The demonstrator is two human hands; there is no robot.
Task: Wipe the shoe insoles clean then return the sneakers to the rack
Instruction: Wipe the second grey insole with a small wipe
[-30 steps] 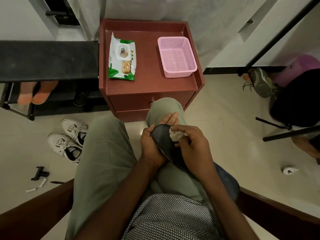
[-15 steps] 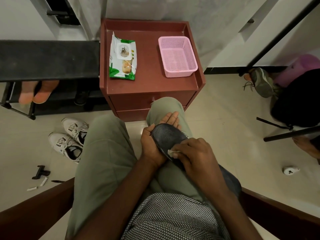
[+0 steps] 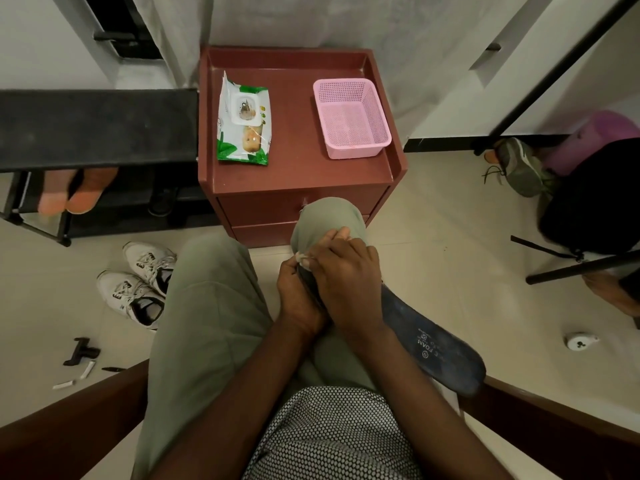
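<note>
Hands are meeting over the lap: left hand (image 3: 298, 296) is gripping the dark blue foam insole (image 3: 429, 337) at its toe end, right hand (image 3: 346, 282) is pinching a white wipe (image 3: 302, 257) against it. White lace-up sneakers (image 3: 138, 282) are sitting on the floor, near the black shoe rack (image 3: 97, 126).

Two white sneakers (image 3: 138, 285), one insole (image 3: 433, 341)

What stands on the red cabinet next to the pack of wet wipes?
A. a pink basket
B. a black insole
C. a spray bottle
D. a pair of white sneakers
A: the pink basket stands on the cabinet, to the right of the wipes pack; the sneakers are on the floor, and both hands hold the insole over the lap.
</note>
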